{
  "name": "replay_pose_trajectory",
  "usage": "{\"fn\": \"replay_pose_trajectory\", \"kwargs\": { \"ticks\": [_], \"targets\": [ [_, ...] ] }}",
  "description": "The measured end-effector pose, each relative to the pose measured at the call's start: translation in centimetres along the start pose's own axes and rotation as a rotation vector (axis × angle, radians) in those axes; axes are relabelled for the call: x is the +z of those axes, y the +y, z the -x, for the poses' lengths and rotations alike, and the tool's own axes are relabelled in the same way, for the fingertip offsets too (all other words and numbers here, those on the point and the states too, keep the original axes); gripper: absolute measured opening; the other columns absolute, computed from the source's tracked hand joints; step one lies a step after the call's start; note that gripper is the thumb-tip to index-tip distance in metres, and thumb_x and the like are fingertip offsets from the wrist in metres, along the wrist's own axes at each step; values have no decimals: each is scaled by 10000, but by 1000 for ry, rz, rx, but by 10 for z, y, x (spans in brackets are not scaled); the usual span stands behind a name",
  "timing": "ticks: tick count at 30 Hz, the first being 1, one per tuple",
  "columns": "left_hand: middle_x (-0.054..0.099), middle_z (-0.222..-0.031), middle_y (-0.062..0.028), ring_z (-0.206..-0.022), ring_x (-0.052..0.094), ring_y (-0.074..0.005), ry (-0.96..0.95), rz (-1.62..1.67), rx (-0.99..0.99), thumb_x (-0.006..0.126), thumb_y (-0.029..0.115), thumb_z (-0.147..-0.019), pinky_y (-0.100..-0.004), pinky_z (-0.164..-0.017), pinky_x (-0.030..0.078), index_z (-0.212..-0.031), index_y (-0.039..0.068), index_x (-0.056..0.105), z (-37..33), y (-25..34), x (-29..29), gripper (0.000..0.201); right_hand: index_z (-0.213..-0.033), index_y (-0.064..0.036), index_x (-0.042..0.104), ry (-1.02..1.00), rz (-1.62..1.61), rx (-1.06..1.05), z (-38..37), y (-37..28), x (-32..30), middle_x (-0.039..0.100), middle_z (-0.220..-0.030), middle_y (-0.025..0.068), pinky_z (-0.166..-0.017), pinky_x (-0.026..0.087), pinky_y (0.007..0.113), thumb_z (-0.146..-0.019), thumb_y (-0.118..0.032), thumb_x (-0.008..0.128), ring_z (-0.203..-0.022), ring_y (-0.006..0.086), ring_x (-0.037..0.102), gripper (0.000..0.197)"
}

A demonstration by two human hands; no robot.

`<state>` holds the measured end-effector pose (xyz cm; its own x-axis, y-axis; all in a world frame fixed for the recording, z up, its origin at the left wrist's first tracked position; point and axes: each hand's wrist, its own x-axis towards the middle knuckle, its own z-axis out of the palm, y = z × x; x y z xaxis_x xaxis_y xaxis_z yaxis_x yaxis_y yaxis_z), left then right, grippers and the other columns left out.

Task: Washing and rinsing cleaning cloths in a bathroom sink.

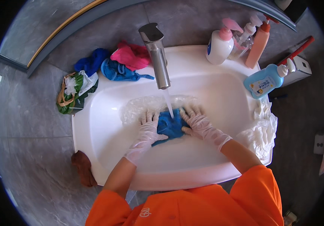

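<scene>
A wet blue cloth [169, 125] lies in the white sink [107, 150], with water from the metal faucet [158, 60] running onto it. Both my hands wear thin clear gloves. My left hand [148, 130] rests at the cloth's left edge, its fingers stretched out and the thumb lying over the fabric. At the right edge my right hand [198, 122] has its fingers spread, some slightly blurred, with the thumb towards the cloth. Foamy, rippling water surrounds the fingertips and hides part of the basin floor.
Pink [131, 55] and blue [118, 71] cloths lie on the sink's back left, near a green bag [77, 92]. Pump bottles [220, 47] and a light-blue bottle [264, 81] line the right corner. Crumpled white plastic [261, 132] covers the right rim; a brown cloth [83, 167] hangs left.
</scene>
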<state>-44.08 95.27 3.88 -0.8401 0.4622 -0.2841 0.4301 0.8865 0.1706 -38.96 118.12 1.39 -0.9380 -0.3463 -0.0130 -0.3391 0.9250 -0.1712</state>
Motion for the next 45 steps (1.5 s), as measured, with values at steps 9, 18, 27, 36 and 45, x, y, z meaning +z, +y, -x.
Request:
{"fn": "replay_pose_trajectory", "kwargs": {
  "ticks": [9,18,27,36,45],
  "targets": [
    [595,-966,-105,-782,621,-250,-51,1930,-242,587,-130,-693,-355,-669,542,-1113,61,477,1,7,-60,475,-1276,-69,427,-4,-1521,415,-50,-14,9,477,-1272,132,-949,375,404,-797,-460,595,-1155,299,462,640],
    [563,-1123,-127,-996,572,-261,99,2531,-295,496,486,-865,-432,-814,506,-1196,32,477,5,1,-52,563,-1126,-101,532,375,-2131,900,-99,-65,-77,605,-1050,102,-833,474,392,-776,-319,660,-937,265,601,431],
    [566,-938,-47,-851,565,-153,147,2165,-398,517,410,-851,-300,-720,480,-1023,34,547,-20,32,-41,414,-954,-142,628,472,-604,253,-84,-86,-83,591,-962,175,-752,485,405,-681,-281,695,-867,324,584,313],
    [497,-1194,-86,-1108,478,-191,6,1061,-358,669,365,-740,-312,-888,426,-1189,18,489,15,-15,-61,595,-950,-68,633,177,-680,610,-69,20,-56,618,-963,169,-784,464,376,-843,-312,566,-891,313,597,275],
    [327,-1371,-191,-1267,335,-303,-1,752,66,769,282,-640,-343,-1030,301,-1384,48,224,-28,27,-47,952,-923,-17,589,405,-999,310,-82,-45,-100,546,-893,110,-801,429,302,-825,-74,565,-835,233,543,115]
  ]
}}
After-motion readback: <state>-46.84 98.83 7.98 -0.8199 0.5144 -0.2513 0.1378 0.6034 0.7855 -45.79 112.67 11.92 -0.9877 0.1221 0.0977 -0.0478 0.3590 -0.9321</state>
